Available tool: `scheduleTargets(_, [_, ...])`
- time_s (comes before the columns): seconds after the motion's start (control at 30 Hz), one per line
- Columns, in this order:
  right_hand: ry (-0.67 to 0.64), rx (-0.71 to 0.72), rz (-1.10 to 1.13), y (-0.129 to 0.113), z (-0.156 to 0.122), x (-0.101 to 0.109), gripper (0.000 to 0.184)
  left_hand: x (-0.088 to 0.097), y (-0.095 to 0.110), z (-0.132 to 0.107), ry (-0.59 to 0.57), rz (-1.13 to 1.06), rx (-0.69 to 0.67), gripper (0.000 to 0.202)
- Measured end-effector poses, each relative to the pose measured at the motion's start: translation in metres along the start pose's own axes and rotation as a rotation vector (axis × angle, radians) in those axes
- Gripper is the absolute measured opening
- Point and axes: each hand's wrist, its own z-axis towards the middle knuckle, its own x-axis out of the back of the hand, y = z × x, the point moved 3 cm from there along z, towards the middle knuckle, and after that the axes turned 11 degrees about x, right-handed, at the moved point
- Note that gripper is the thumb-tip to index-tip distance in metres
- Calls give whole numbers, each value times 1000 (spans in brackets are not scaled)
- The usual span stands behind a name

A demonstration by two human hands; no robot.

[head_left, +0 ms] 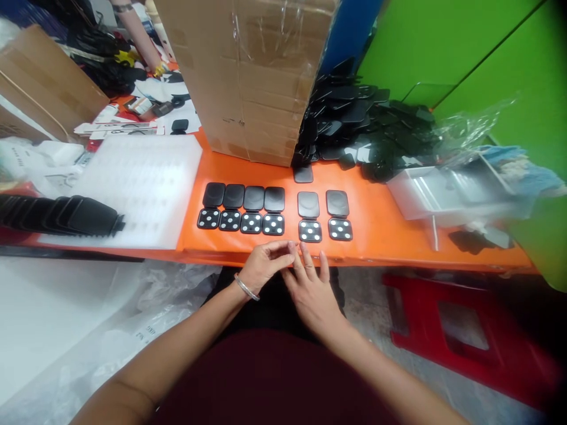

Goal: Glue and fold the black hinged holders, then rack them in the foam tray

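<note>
My left hand [264, 265], with a bracelet at its wrist, is closed in a pinch at the table's front edge. Whatever lies between its fingertips is too small to make out. Beside it, my right hand [313, 289] has its fingers spread, and its index finger meets the left fingertips. Just beyond both hands, several black square folding cases lie opened flat in a row. Each has a smooth upper half [308, 204] and a lower half with white dots [309, 231]. Four stand close together on the left, such as this dotted case [251, 222]; two are spaced apart on the right.
A tall cardboard box [261, 82] stands behind the row on the orange table [376, 236]. A heap of black pieces [354, 118] lies to its right, near a grey-white tray [443, 189]. Leftward are a white foam sheet [142, 171] and stacked black cases [57, 215]. A red stool [469, 342] stands below.
</note>
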Motion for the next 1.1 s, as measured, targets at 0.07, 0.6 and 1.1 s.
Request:
scheduleTargets(0.07, [13, -5, 4, 1, 0, -1, 50, 1, 0, 0, -16, 3, 15, 42])
scheduleTargets(0.6, [293, 42, 603, 30, -4, 45, 20, 5, 6, 4, 129, 191, -66, 38])
scheduleTargets(1.1, [433, -520, 271, 123, -50, -8, 44, 83, 20, -11, 654, 1362, -688, 31])
